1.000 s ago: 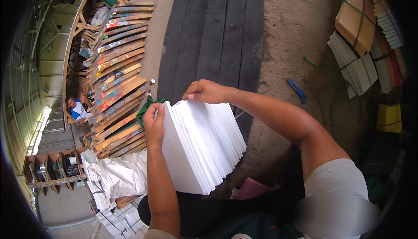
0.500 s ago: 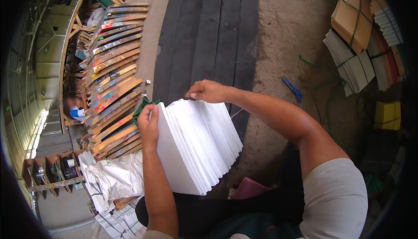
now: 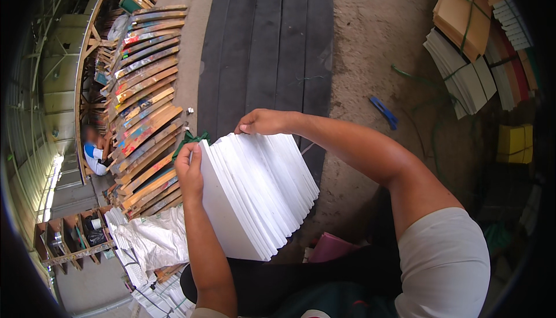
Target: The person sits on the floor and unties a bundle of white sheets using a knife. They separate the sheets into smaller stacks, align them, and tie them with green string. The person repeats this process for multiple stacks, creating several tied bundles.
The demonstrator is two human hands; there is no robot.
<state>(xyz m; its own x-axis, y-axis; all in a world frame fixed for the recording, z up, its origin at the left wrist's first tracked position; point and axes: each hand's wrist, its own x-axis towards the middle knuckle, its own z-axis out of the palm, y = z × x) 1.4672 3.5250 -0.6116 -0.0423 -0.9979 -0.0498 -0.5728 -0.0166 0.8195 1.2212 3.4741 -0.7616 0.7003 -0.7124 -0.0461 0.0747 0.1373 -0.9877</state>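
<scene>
A thick stack of white sheets (image 3: pixel 260 185) stands tilted in front of me, its layers fanned along the top and right side. My left hand (image 3: pixel 190 170) grips the left outer sheet near its upper corner, thumb on its face. Beside those fingers is a bunched dark green strip or cloth (image 3: pixel 190 140). Above the stack's top edge, my right hand (image 3: pixel 263 122) has its thumb and fingers pinched together near the sheets; whatever is between them is too small to make out.
Black strips (image 3: pixel 260 46) run along the floor ahead. Paint-stained wooden boards (image 3: pixel 145 86) line the left, with a person (image 3: pixel 95 150) beyond. At right lie a blue cutter-like tool (image 3: pixel 383 113), tied stacks of board (image 3: pixel 463 14) and a yellow bundle (image 3: pixel 514 143). A white sack (image 3: pixel 156 234) sits lower left.
Both hands and the stack sit slightly farther left in view. My right hand stays pinched by the top edge. The person at far left shows more fully.
</scene>
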